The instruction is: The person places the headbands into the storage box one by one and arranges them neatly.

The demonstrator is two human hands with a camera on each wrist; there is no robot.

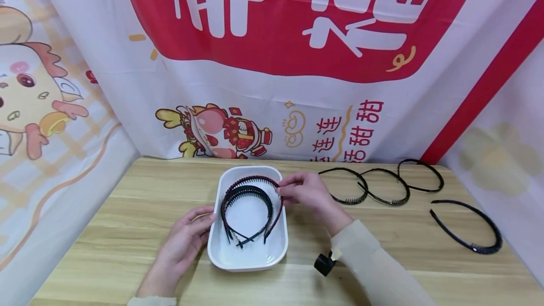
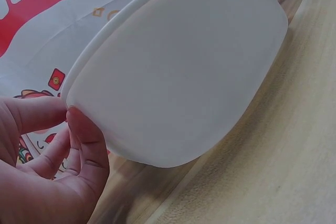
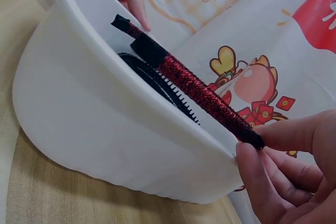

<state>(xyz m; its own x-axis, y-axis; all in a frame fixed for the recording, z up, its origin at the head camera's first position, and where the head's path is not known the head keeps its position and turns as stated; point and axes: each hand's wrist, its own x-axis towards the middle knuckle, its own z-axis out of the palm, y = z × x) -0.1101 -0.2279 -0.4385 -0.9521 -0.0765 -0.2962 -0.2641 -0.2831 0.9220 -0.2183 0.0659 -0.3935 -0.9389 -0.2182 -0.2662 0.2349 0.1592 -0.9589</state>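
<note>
A white plastic tub [image 1: 246,262] stands on the wooden table in front of me. My left hand [image 1: 187,237] pinches its rim at the left side, between thumb and finger. With thumb and fingertips, my right hand [image 1: 303,192] holds a glittery dark red headband [image 3: 194,87] over the tub's right rim. This headband arches over black toothed headbands [image 3: 142,72] lying inside the tub. In the head view their ends cross near the tub's front.
Several black headbands lie on the table to the right, among them a near one [image 1: 490,235] and an overlapping row [image 1: 408,192] toward the back. A small black object [image 1: 324,265] shows beside my right wrist. A printed cloth [image 1: 272,107] hangs behind the table.
</note>
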